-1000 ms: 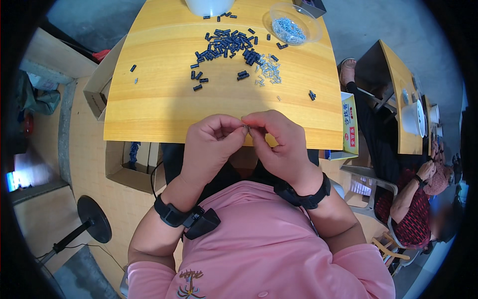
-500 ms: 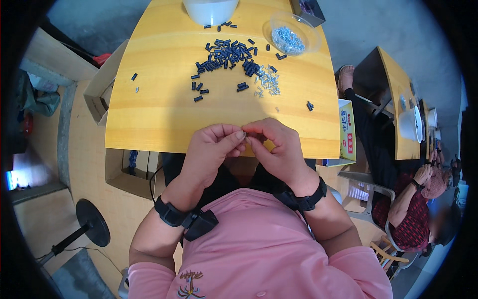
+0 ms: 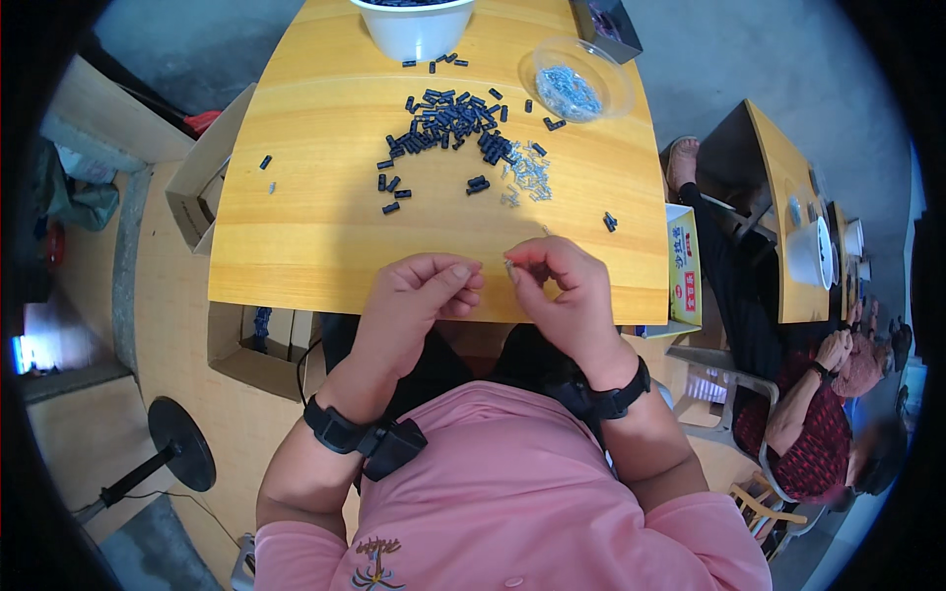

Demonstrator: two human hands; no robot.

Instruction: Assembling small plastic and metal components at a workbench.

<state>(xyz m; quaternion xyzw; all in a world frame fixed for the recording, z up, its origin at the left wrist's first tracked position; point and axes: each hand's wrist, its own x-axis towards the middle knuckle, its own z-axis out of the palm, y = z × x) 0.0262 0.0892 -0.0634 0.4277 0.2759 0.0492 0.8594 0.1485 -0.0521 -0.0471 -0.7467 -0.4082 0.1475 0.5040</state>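
At the near edge of the yellow wooden table (image 3: pixel 296 266), my left hand (image 3: pixel 422 300) has thumb and fingers pressed together; anything between them is hidden. A short gap to its right, my right hand (image 3: pixel 572 300) pinches a small silver metal piece (image 3: pixel 509 265) between thumb and forefinger. Beyond both hands lies a loose pile of short black cylindrical pieces (image 3: pixel 448 120). Small silver metal pieces (image 3: pixel 530 175) are heaped against the right side of that pile. A few black pieces lie apart, such as a pair (image 3: pixel 610 222) at the right.
At the far edge stands a white bucket (image 3: pixel 419 34) with black pieces inside. A clear plastic bowl (image 3: pixel 611 94) of silver pieces and a dark box (image 3: pixel 606 30) are at the far right. Cardboard boxes (image 3: pixel 202 158) flank the table. Another person (image 3: pixel 803 404) sits at the right.
My hands, touching at the fingertips before, are now apart. The right one has shifted slightly right, and the silver piece now shows in its pinch.
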